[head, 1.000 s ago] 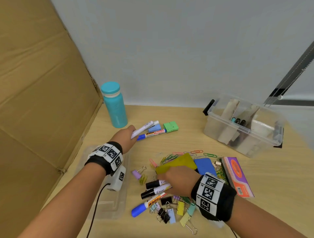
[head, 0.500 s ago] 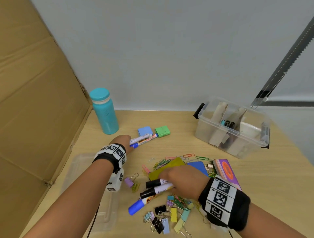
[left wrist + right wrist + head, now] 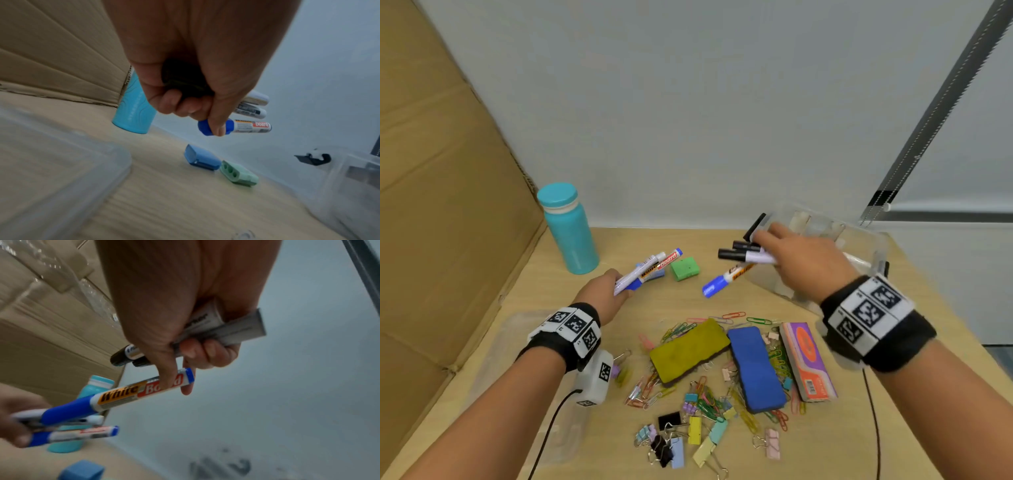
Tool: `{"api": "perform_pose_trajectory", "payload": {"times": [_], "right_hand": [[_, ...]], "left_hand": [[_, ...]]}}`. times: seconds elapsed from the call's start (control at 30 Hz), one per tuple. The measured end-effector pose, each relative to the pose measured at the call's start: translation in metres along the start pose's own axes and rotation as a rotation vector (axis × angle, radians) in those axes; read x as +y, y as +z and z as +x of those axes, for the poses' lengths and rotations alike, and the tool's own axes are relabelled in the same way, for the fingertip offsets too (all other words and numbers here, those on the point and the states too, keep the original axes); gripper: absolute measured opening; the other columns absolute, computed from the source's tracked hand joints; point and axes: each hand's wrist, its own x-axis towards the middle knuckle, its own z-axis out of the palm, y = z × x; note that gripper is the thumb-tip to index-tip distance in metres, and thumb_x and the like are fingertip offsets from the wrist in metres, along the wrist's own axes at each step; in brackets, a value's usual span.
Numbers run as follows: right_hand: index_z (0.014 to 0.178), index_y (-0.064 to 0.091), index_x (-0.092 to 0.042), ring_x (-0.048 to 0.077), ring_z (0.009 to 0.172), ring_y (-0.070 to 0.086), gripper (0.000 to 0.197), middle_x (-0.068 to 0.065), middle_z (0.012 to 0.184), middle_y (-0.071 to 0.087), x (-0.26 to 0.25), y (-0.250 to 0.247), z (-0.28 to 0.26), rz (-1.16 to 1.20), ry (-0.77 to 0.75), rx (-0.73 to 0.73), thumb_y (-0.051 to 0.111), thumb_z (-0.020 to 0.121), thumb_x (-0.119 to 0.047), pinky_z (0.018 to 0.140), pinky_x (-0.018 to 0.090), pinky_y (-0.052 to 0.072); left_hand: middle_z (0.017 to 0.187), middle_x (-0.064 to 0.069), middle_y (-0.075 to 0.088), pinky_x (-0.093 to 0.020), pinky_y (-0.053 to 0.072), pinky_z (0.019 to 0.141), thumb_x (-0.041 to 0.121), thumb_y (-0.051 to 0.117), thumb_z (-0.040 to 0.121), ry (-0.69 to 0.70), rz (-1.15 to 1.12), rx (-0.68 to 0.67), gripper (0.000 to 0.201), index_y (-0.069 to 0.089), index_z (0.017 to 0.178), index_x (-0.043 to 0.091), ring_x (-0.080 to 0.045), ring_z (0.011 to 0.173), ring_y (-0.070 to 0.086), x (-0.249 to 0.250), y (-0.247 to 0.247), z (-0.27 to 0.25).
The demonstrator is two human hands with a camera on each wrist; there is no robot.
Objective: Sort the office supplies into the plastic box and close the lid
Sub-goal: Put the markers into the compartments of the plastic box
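**Both hands full of markers above the desk**

At the left, a clear lid (image 3: 493, 359) lies flat on the wooden desk (image 3: 722, 298). The left hand (image 3: 604, 294) curls round a bunch of whiteboard markers (image 3: 650, 269), white barrels, one blue-capped. In the middle lie paper clips (image 3: 709, 404), binder clips and two erasers. The right hand (image 3: 803, 263) grips three more markers (image 3: 743, 262), two black-capped and one blue, just in front of the clear plastic box (image 3: 859, 246), open at the right.

Left hand (image 3: 191, 68): fingers curled round three markers (image 3: 252, 112), held above the table (image 3: 185, 203).
Below it: blue sharpener (image 3: 200, 158) touching green sharpener (image 3: 238, 175).
Left: teal bottle (image 3: 133, 110) by cardboard (image 3: 57, 48).
Corners: clear lid (image 3: 61, 162), plastic box (image 3: 349, 186).
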Motion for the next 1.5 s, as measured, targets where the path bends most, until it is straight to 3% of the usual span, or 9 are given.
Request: {"api": "perform_pose_trajectory", "payload": {"times": [0.07,0.23,0.4,0.57,0.7,0.77,1.0,1.2,1.5], "right_hand": [[0.114,0.044,-0.026,0.019,0.052,0.043,0.026,0.0,0.1,0.048,0.024,-0.01,0.009,-0.056,0.055,0.039,0.047,0.093,-0.012,0.042,0.024,0.021],[0.114,0.045,-0.024,0.025,0.057,0.047,0.028,0.004,0.095,0.048,0.09,-0.028,0.025,-0.12,0.206,0.017,0.047,0.09,-0.008,0.049,0.029,0.032],[0.117,0.048,-0.025,0.022,0.068,0.049,0.028,0.001,0.091,0.046,0.119,-0.031,0.026,-0.235,0.296,-0.191,0.043,0.093,-0.013,0.062,0.034,0.039],[0.117,0.049,-0.027,0.02,0.083,0.055,0.027,-0.002,0.102,0.055,0.137,-0.011,0.047,-0.233,0.19,-0.356,0.045,0.093,-0.016,0.066,0.033,0.041],[0.111,0.054,-0.027,0.019,0.092,0.058,0.021,-0.003,0.11,0.055,0.152,0.012,0.064,-0.139,0.129,-0.4,0.05,0.092,-0.019,0.081,0.037,0.05],[0.111,0.055,-0.027,0.02,0.094,0.059,0.022,-0.001,0.113,0.055,0.159,0.019,0.068,-0.075,0.129,-0.376,0.052,0.092,-0.018,0.077,0.035,0.049],[0.11,0.047,-0.022,0.02,0.072,0.055,0.019,0.001,0.081,0.057,0.16,0.03,0.06,0.239,0.121,-0.205,0.045,0.096,-0.035,0.063,0.032,0.042],[0.119,0.057,-0.031,0.015,0.094,0.032,0.03,-0.004,0.115,0.052,0.156,0.033,0.053,0.157,-0.021,-0.068,0.047,0.095,-0.044,0.085,0.034,0.036],[0.104,0.068,-0.014,0.025,0.097,0.058,0.018,0.005,0.106,0.061,0.144,0.043,0.051,0.318,-0.018,-0.272,0.058,0.09,-0.013,0.085,0.035,0.048]], "left_hand": [[0.081,-0.006,0.056,-0.029,0.037,0.062,0.027,0.057,0.092,0.003,-0.029,0.014,0.023,0.05,0.105,0.01,-0.023,0.072,0.053,0.01,0.002,-0.003],[0.084,-0.006,0.057,-0.029,0.037,0.063,0.028,0.057,0.092,0.006,-0.065,0.004,0.025,0.051,0.108,0.01,-0.023,0.073,0.053,0.035,0.012,-0.006],[0.089,-0.011,0.061,-0.029,0.039,0.065,0.029,0.057,0.092,0.011,-0.099,0.003,0.025,0.052,0.106,0.01,-0.026,0.077,0.055,0.059,0.021,-0.008],[0.09,-0.01,0.062,-0.029,0.039,0.062,0.032,0.056,0.092,0.015,-0.079,-0.012,0.025,0.051,0.108,0.013,-0.023,0.073,0.055,0.075,0.028,-0.008],[0.09,-0.009,0.062,-0.028,0.039,0.061,0.033,0.056,0.092,0.023,-0.075,-0.027,0.025,0.051,0.108,0.014,-0.022,0.072,0.055,0.085,0.034,-0.009],[0.087,-0.006,0.06,-0.026,0.038,0.056,0.033,0.056,0.092,0.032,-0.072,-0.027,0.024,0.051,0.106,0.015,-0.019,0.069,0.053,0.09,0.035,-0.01],[0.079,0.004,0.054,-0.02,0.034,0.051,0.035,0.053,0.093,0.096,-0.048,-0.035,0.018,0.048,0.104,0.021,-0.009,0.063,0.048,0.102,0.039,-0.015],[0.085,0.002,0.056,-0.018,0.034,0.052,0.035,0.051,0.094,0.135,-0.047,-0.064,0.024,0.049,0.112,0.02,-0.006,0.064,0.047,0.117,0.044,-0.016],[0.087,0.001,0.059,-0.017,0.034,0.052,0.035,0.052,0.094,0.14,-0.056,-0.078,0.025,0.05,0.113,0.019,-0.01,0.067,0.051,0.113,0.045,-0.016]]}}
